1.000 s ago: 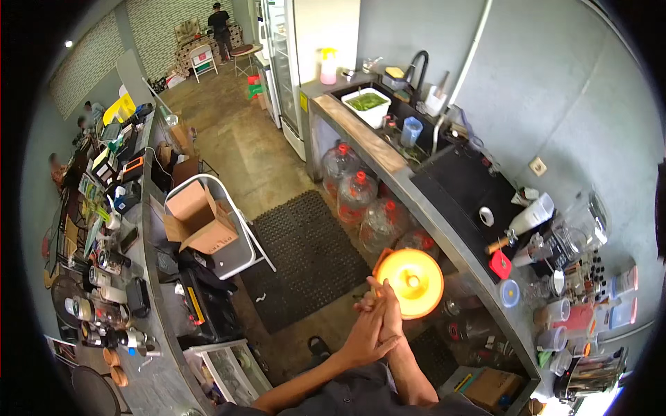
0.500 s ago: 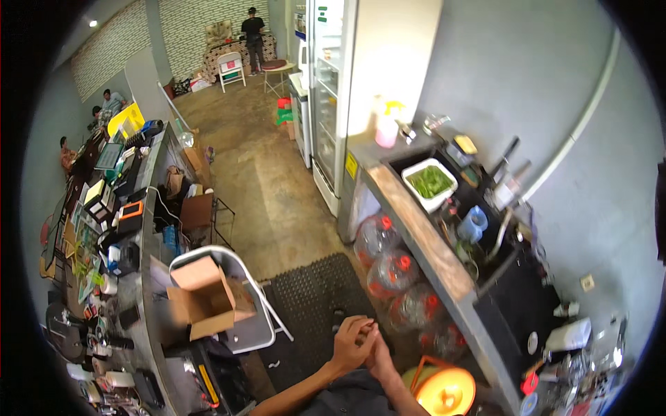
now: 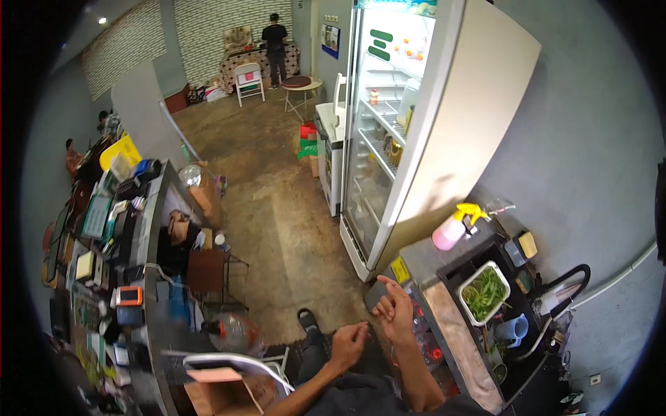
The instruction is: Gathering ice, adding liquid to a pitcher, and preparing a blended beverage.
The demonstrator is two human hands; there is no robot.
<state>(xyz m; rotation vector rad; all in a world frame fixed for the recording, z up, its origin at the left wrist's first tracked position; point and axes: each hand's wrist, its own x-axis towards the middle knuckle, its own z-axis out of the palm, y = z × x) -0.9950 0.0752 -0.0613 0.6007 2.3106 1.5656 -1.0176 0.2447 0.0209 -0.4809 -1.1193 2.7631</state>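
Observation:
My left hand (image 3: 349, 344) hangs in front of me over the floor, fingers loosely curled and apart, with nothing in it. My right hand (image 3: 395, 308) is raised a little higher, beside the near corner of the grey counter (image 3: 444, 315). A flat grey thing (image 3: 377, 294) lies at its fingertips; whether the hand holds it I cannot tell. The two hands are apart. Below them I see my foot in a dark sandal (image 3: 309, 320).
The counter's sink holds a white tray of green leaves (image 3: 483, 292), with a black tap (image 3: 565, 281) and pink spray bottle (image 3: 449, 232) nearby. A glass-door fridge (image 3: 388, 139) stands behind. Left are a cluttered counter (image 3: 125, 243), cardboard box (image 3: 215, 388) and white chair (image 3: 239, 362). A person (image 3: 276, 41) stands far back.
My hands were pressed together near an orange round thing; now they are apart. The view has swung along the counter toward the fridge, and the orange thing is out of sight.

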